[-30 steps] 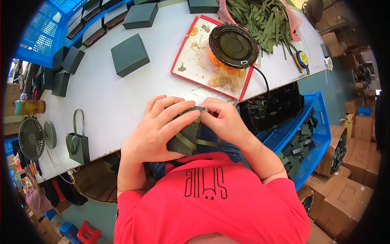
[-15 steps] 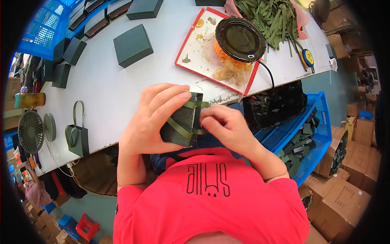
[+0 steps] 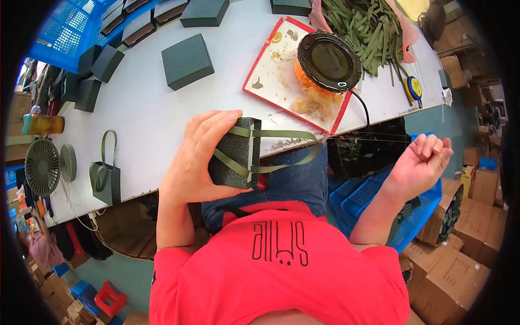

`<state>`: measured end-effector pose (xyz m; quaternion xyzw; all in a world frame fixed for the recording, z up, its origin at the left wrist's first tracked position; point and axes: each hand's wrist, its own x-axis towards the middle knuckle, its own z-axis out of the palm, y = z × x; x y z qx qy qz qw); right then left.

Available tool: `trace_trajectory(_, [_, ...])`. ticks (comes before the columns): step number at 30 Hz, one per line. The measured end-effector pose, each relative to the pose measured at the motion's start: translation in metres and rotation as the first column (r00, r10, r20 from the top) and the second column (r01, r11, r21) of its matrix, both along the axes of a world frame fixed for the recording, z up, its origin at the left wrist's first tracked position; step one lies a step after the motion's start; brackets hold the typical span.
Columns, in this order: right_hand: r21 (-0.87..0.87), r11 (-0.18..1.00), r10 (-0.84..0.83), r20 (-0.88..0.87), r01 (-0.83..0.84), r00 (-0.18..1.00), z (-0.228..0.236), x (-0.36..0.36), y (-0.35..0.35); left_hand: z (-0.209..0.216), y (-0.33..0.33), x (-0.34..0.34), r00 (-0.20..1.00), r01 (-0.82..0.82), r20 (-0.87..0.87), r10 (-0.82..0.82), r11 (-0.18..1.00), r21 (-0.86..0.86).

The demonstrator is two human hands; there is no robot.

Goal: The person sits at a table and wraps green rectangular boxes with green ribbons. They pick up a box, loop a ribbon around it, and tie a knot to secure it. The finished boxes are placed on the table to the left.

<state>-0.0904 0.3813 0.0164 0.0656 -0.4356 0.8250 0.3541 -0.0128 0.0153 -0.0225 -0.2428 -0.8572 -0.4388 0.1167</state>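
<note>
In my left hand [image 3: 189,157] is a small dark green gift bag [image 3: 230,162], lying tilted, with my fingers and thumb around its sides. Its olive ribbon handles [image 3: 287,133] loop out to the right past the table edge. My right hand [image 3: 420,167] is raised well apart from the bag, on the right, its fingers curled in. A few thin, clear strands run toward it; whether the fingers hold anything more is hidden. A finished-looking bag of the same kind [image 3: 105,183] stands on the table at the left.
On the white table [image 3: 143,122] are dark green boxes [image 3: 188,60], a red-edged board [image 3: 271,81] bearing a pot of dark liquid [image 3: 329,60], green ribbons [image 3: 368,32], a tape measure [image 3: 414,88] and a small fan [image 3: 42,167]. Blue crates [image 3: 401,227] and cartons [image 3: 449,276] stand at the right.
My right hand has let go of the ribbon handles and swung out to the right. The handles now spread in a wide loop. My left hand still holds the bag.
</note>
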Motion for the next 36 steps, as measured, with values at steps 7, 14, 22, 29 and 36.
trace_trajectory(7, [0.130,0.970,-0.198,-0.081,0.207,0.977,0.008,0.007,0.007,0.006,-0.003,0.003,0.999,-0.025,0.023,0.026,0.999,-0.024])
trace_trajectory(14, [-0.083,0.922,-0.385,-0.324,0.379,0.864,0.065,0.025,0.138,0.007,-0.019,0.017,0.992,-0.110,0.061,0.113,0.993,-0.050])
trace_trajectory(22, [0.330,0.855,0.305,0.306,-0.401,0.902,-0.012,0.033,-0.025,0.017,-0.009,0.015,1.000,0.011,0.024,-0.011,1.000,0.025])
trace_trajectory(29, [-0.159,-0.056,0.822,0.552,-0.986,-0.136,-0.058,0.053,-0.115,0.026,-0.009,0.014,0.998,0.060,0.013,-0.064,0.979,0.193])
trace_trajectory(36, [-0.125,0.052,0.581,0.811,-0.991,-0.071,-0.030,0.040,-0.049,0.023,-0.037,0.035,0.979,-0.173,0.134,0.154,0.974,0.144])
